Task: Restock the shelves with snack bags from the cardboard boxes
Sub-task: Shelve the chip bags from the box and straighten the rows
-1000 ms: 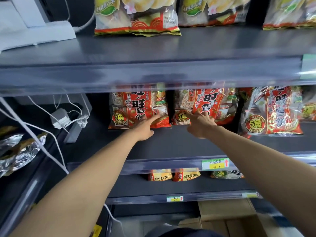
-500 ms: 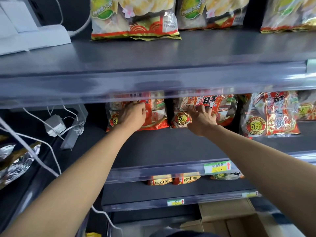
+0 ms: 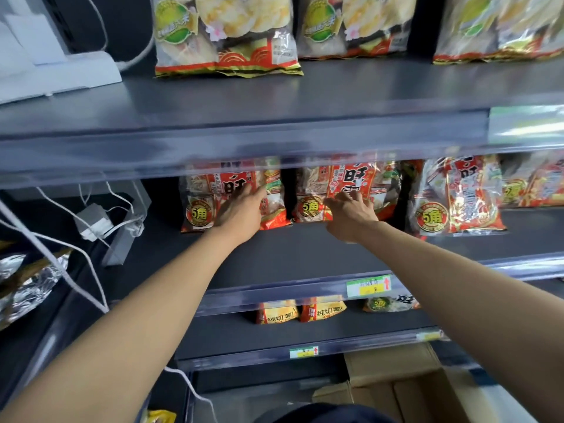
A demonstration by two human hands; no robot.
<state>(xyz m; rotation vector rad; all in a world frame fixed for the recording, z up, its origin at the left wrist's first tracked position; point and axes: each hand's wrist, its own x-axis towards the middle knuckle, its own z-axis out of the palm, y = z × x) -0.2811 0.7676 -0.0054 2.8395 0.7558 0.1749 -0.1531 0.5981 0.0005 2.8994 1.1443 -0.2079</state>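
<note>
Nearest, at floor level, an open brown cardboard box (image 3: pixel 393 389) sits below the lowest grey metal shelf. Above it, two small orange-yellow snack packets (image 3: pixel 300 311) stand upright near the rear of the lower shelf, behind a clear price rail carrying a green-and-yellow price label (image 3: pixel 368 286).

Both bare forearms extend up and forward onto the dark grey middle shelf (image 3: pixel 290 254). The left hand (image 3: pixel 241 213) lies flat, palm forward, against the front of a red-and-clear snack bag with a yellow round "5" badge (image 3: pixel 201 203); its fingers are extended and close together, pressing on the bag, not wrapped around it. The right hand (image 3: pixel 351 216) touches the neighbouring identical red-and-clear snack bag (image 3: pixel 317 193); its fingers are spread and slightly curled, tips on the bag face, with no clamping visible.

Both bags stand at the back of the middle shelf, long axis vertical, printed face toward the aisle, tops hidden behind the upper shelf's front rail. A third matching bag (image 3: pixel 457 196) stands just to the right, apart from either hand.

Farthest, pale green-labelled cracker bags (image 3: pixel 225 35) stand upright on the top shelf.
</note>
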